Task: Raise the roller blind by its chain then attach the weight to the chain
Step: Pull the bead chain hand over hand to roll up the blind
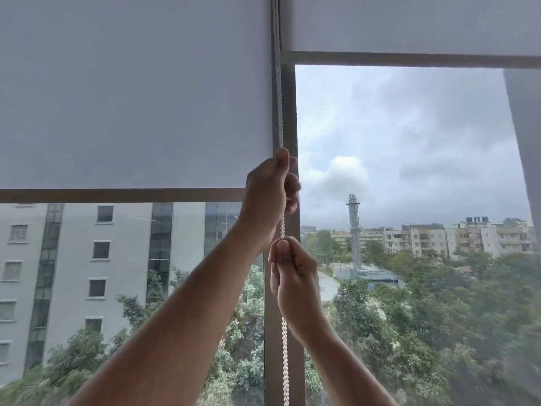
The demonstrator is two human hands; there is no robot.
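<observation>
- Two hands up on the chain (280,112), stacked one above the other along the window post (289,118).
- My left hand (270,197) is the upper one, arm stretched up from lower left, fist clenched around the chain, thumb pointing up along it.
- My right hand (292,276) sits just below, thumb and fingers pinching the chain.
- Chain: white, beaded or braided, hanging straight down between the two panes.
- Left roller blind (131,92): pale grey, bottom bar about mid-window.
- Right roller blind (409,22): hem much higher.
- Weight: I cannot see it.
</observation>
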